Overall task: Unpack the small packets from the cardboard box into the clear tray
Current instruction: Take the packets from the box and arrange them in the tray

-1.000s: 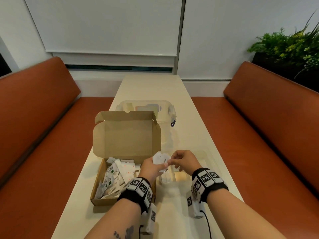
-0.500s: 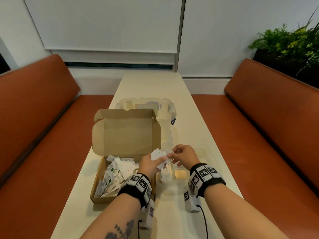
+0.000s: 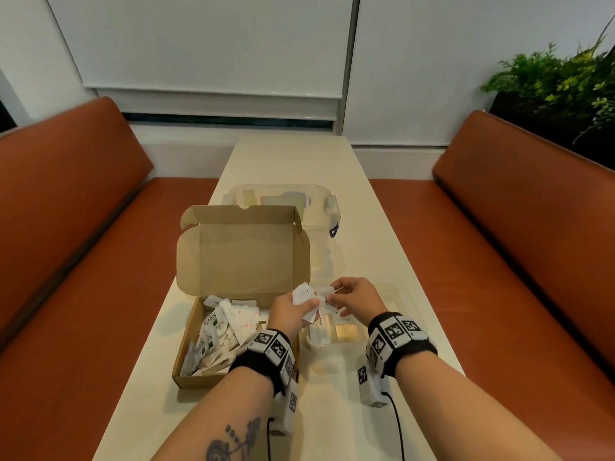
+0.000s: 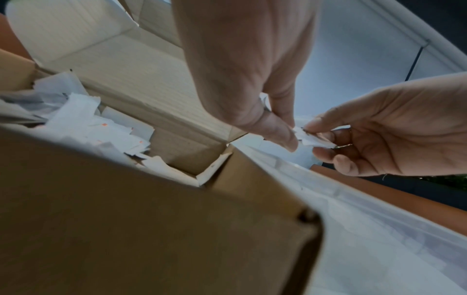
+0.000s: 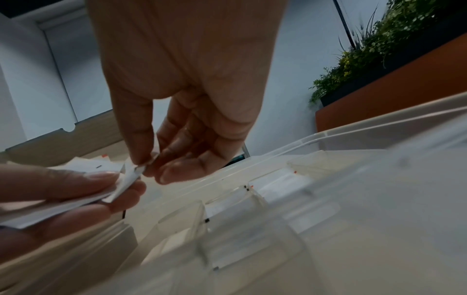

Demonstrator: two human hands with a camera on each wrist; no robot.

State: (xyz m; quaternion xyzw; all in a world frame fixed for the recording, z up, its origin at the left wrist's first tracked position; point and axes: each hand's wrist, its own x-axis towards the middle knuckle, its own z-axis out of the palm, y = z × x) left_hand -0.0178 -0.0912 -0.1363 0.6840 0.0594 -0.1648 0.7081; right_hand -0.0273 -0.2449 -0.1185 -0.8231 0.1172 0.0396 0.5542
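An open cardboard box (image 3: 186, 344) with its lid up holds several white packets (image 3: 223, 331) on the left of the table. Right of it lies the clear divided tray (image 3: 406, 304), with a packet in one compartment (image 3: 321, 327). My left hand (image 3: 293, 307) grips a small bunch of white packets (image 3: 304, 292) above the box's right wall. My right hand (image 3: 346, 294) pinches the edge of one packet (image 5: 131, 171) of that bunch between thumb and forefinger, above the tray's left end. Both hands meet over the gap between box and tray.
A clear lidded storage tub (image 3: 316, 207) stands behind the box. The pale table (image 3: 293, 154) is narrow, with orange benches (image 3: 499, 261) along both sides. A planter with green leaves (image 3: 559, 78) sits at the back right.
Both hands have stayed together over the box's right edge. The view has shifted slightly, and the right hand's pinch on the packet has tightened.
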